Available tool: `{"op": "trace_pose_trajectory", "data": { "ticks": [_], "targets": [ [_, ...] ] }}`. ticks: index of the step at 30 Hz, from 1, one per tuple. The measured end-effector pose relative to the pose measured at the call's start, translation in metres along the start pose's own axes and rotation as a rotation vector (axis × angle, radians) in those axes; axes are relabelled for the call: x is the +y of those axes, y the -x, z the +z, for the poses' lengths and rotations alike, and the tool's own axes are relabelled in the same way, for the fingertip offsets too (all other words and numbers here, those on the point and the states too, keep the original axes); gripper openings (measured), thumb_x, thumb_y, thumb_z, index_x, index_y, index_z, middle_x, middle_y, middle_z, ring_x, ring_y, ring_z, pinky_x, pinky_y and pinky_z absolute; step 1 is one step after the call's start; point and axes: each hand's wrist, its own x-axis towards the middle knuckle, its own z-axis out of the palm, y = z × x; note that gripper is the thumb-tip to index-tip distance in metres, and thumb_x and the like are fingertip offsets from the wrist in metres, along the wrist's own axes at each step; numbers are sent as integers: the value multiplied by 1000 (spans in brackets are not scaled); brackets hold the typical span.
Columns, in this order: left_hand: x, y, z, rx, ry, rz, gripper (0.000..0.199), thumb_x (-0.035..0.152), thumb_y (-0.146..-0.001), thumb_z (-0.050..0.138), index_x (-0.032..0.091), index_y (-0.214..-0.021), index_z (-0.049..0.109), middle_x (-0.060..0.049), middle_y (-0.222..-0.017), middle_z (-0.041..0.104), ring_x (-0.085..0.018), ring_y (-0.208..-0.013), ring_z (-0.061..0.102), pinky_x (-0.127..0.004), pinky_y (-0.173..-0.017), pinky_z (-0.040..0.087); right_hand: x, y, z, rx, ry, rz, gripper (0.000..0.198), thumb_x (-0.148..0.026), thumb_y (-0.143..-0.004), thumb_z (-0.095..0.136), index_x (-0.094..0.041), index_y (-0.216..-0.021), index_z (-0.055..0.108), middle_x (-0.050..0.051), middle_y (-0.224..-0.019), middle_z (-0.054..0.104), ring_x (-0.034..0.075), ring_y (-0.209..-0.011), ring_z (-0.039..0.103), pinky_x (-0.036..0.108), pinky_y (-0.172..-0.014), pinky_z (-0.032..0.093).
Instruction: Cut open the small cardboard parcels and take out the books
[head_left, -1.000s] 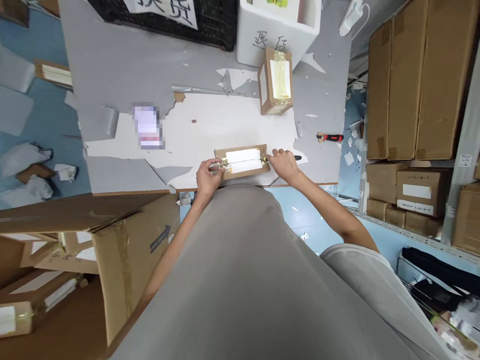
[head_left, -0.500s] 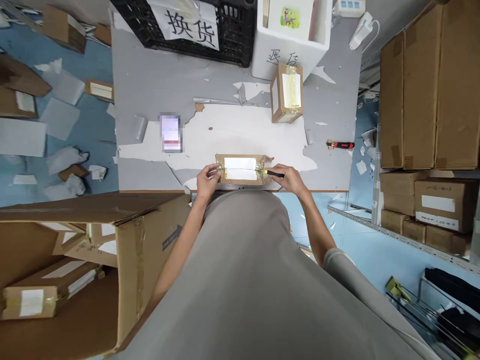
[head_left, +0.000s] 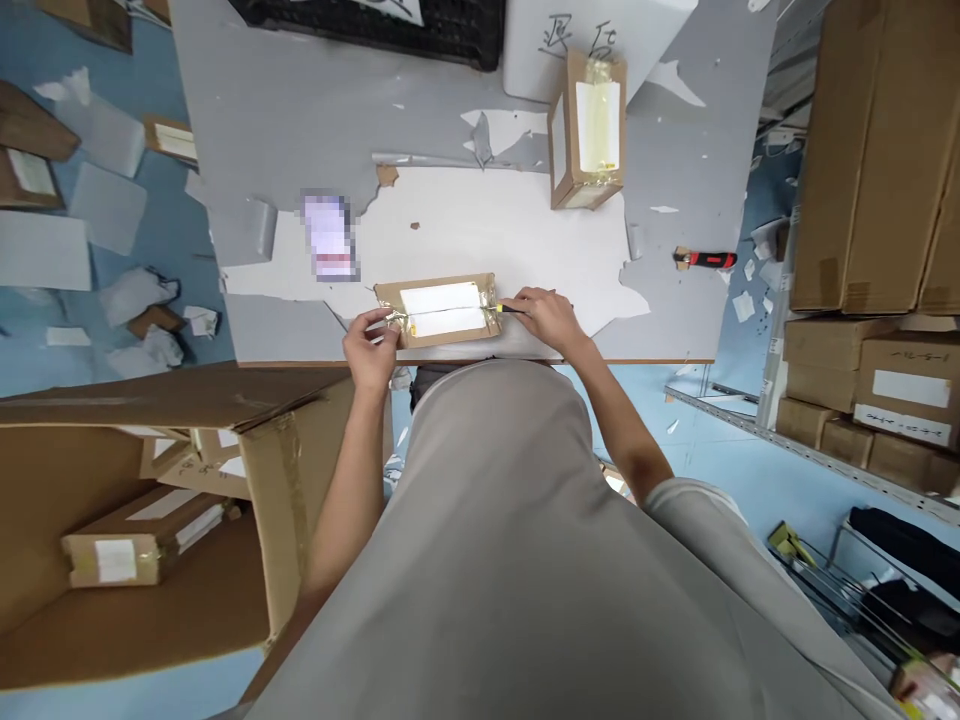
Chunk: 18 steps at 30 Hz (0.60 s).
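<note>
Small carton: brown, with white labels [head_left: 442, 300], lying near the front edge of the desk [head_left: 664, 325], set slightly askew, right end farther from the body. Thin dark line runs lengthwise between the labels; shiny tape at both ends.
Left hand: at the carton's left end [head_left: 371, 350]; thumb and fingers bent, tips touching the taped end. Cannot tell if they pinch it.
Right hand: just beyond the carton's right end [head_left: 550, 318], fingers curled and pinching the slim tool.
Slim tool: dark with a yellow part [head_left: 512, 308], pointing left, its front against the taped right end. Exact tip too small to make out.
Desk surface: grey, with a ragged white patch [head_left: 487, 225] under and behind the carton.
Phone: pixelated, pale screen [head_left: 330, 240], on the desk, behind and left of the carton.
Taller carton: upright [head_left: 598, 125], farther back and to the right, just in front of a white box [head_left: 529, 65] with handwritten characters.
Black crate: left of the white box [head_left: 457, 35], cut off by the top edge.
Red-and-black tool: near the desk's right edge [head_left: 709, 259], well apart from both hands.
Big open carton: lower left [head_left: 285, 490], holding smaller boxes [head_left: 116, 560].
</note>
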Motion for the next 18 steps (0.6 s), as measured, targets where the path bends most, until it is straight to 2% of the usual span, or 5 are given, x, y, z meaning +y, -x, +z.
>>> {"op": "trace_pose_trajectory", "data": {
  "ticks": [5, 9, 11, 14, 18],
  "targets": [
    [2, 9, 9, 33, -85, 38, 32, 27, -94, 72, 21, -125, 77, -13, -138, 79, -27, -112, 79, -44, -109, 67, 22, 23, -41, -30, 135, 91, 45, -20, -119, 52, -31, -150, 82, 14, -135, 83, 32, -123, 74, 37, -93, 51],
    [23, 20, 15, 19, -194, 239, 35, 31, -100, 76, 23, -135, 76, -18, -160, 64, -40, -157, 60, -60, -136, 51, 38, 46, -47, 49, 9, 190, 46, -23, -118, 51, -25, -155, 77, 16, -134, 83, 34, -118, 77, 37, -92, 53],
    [39, 24, 26, -122, -231, 400, 38, 38, -105, 75, 26, -141, 74, -15, -171, 59, -43, -172, 44, -66, -145, 35, 34, 49, -38, 66, -101, 212, 48, -24, -117, 48, -22, -158, 73, 16, -133, 85, 34, -116, 79, 37, -94, 55],
    [60, 25, 51, -413, -277, 581, 46, 55, -111, 69, 30, -150, 72, -10, -179, 58, -43, -181, 32, -71, -149, 22, 15, 45, -21, 49, -292, 262, 50, -29, -119, 49, -23, -166, 65, 11, -129, 88, 32, -108, 83, 37, -98, 59],
    [66, 17, 78, -628, -304, 658, 69, 70, -112, 61, 27, -167, 66, -11, -184, 53, -42, -184, 25, -67, -151, 10, -13, 37, -9, 27, -465, 299, 50, -33, -122, 51, -27, -170, 61, 5, -122, 91, 27, -101, 87, 34, -100, 62]
  ]
}}
